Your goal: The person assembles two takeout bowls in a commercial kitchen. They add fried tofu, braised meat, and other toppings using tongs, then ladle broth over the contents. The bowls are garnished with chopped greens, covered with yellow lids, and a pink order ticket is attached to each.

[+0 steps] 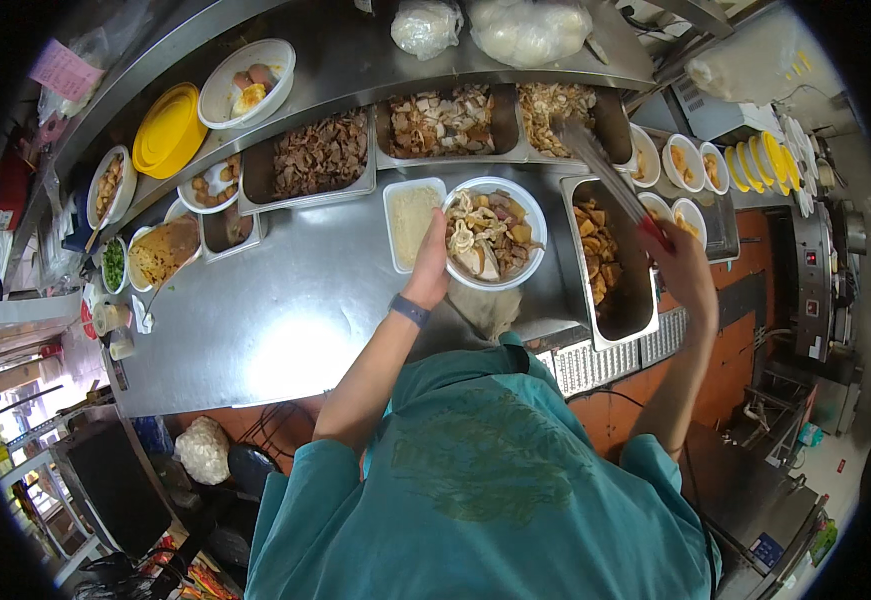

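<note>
My left hand (433,262) grips the left side of a round white bowl (532,268) filled with pale sliced pieces, brown chunks and meat. In my right hand (680,268) is a pair of metal tongs (610,178) with a red grip. The tongs reach up and left over a metal pan of pale chopped food (547,100), and their tips are blurred; whether they pinch anything I cannot tell. Just left of the bowl sits a white rectangular tub (395,240) of white food, perhaps rice. Brown chunks (595,258) lie in the deep pan (643,325) between the bowl and my right hand.
Pans of chopped meat (320,155) and pale pieces (440,122) line the counter's back under a steel shelf (355,60). On the shelf are yellow lids (170,130) and a bowl with eggs (290,75). White bowls (682,165) stand at the right. A cloth (485,310) lies below my bowl.
</note>
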The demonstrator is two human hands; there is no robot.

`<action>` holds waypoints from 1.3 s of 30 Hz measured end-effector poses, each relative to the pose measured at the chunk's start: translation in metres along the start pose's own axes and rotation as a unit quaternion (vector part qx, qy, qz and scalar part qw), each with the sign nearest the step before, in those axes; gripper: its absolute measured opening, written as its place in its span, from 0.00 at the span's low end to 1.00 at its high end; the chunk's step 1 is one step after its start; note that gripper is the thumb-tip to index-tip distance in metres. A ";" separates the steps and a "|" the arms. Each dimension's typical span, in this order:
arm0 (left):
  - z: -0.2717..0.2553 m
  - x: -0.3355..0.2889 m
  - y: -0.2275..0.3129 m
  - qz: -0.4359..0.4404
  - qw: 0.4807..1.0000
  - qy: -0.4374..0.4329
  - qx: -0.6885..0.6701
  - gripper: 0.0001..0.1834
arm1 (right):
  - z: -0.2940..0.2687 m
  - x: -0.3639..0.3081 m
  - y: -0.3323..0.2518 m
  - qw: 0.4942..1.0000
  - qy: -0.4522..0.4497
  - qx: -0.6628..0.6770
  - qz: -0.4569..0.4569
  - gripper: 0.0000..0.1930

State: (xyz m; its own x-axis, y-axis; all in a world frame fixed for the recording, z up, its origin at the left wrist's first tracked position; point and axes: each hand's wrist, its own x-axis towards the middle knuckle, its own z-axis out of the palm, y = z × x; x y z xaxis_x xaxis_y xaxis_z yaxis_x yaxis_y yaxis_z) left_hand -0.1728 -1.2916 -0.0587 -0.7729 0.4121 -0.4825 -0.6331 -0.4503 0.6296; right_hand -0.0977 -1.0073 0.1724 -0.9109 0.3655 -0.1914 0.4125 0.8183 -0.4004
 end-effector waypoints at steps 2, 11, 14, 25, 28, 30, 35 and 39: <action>-0.005 -0.005 -0.002 0.011 1.000 0.005 -0.002 0.37 | 0.011 0.010 -0.009 0.999 0.035 -0.029 -0.015 0.18; -0.012 -0.023 0.007 0.101 0.994 0.028 0.045 0.35 | 0.024 -0.061 -0.039 0.983 -0.115 0.021 -0.142 0.15; -0.015 -0.032 0.004 0.091 0.994 0.030 0.048 0.34 | 0.029 -0.072 -0.045 0.975 -0.115 -0.030 -0.190 0.14; -0.050 -0.068 0.005 0.058 0.996 0.047 -0.044 0.31 | 0.051 -0.091 -0.065 0.972 -0.116 0.055 -0.196 0.13; -0.061 -0.091 0.012 0.068 0.996 0.035 -0.049 0.35 | 0.060 -0.084 -0.068 0.995 -0.080 0.051 -0.027 0.13; -0.069 -0.108 0.015 0.069 0.995 0.036 -0.068 0.36 | 0.071 -0.059 -0.071 0.994 -0.049 0.073 -0.063 0.15; -0.093 -0.152 0.021 0.117 0.982 0.079 -0.128 0.37 | 0.131 0.064 -0.089 0.993 -0.071 0.079 -0.046 0.26; -0.119 -0.198 0.022 0.144 0.968 0.112 -0.173 0.38 | 0.180 0.122 -0.114 0.995 0.010 -0.069 -0.078 0.26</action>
State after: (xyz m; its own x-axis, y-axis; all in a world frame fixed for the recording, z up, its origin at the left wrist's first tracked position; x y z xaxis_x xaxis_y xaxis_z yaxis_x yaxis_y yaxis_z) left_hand -0.0386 -1.4776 -0.0219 -0.8846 0.0649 -0.4618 -0.3360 -0.7755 0.5346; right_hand -0.2535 -1.1357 0.0332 -0.9641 0.2375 -0.1189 0.2628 0.9184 -0.2958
